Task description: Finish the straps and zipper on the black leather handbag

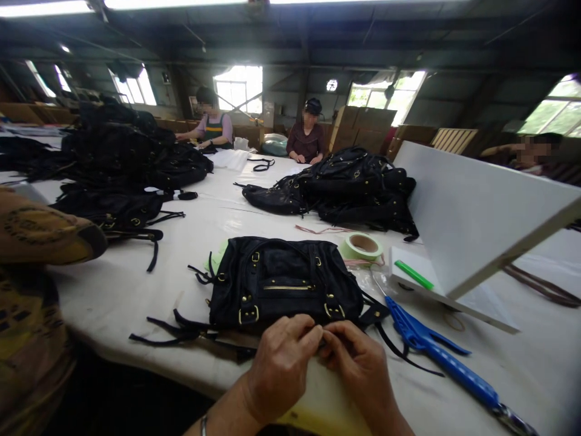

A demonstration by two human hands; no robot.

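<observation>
Straps (193,332) trail beside the left hand (280,366), which, with the bag (285,272) just beyond, meets the right hand (358,360) fingertip to fingertip; both pinch a dark bit (322,343), mostly hidden. Light, close pinches should avoid tugging the bag.

This is a factory-like workshop full of bags. One black bag (288,263) lies at the centre, a large heap (127,142) of more is at upper left and another pile (363,188) right of centre, all on a wide white table (177,281). Two workers (309,139) are along its far side, upper middle. Tape (346,247) and a blue tool (458,368) lie to the right. Behind are cardboard boxes (363,129), windows (238,91) and, along the top edge, strip lights (177,3) under a dark roof (327,36).
</observation>
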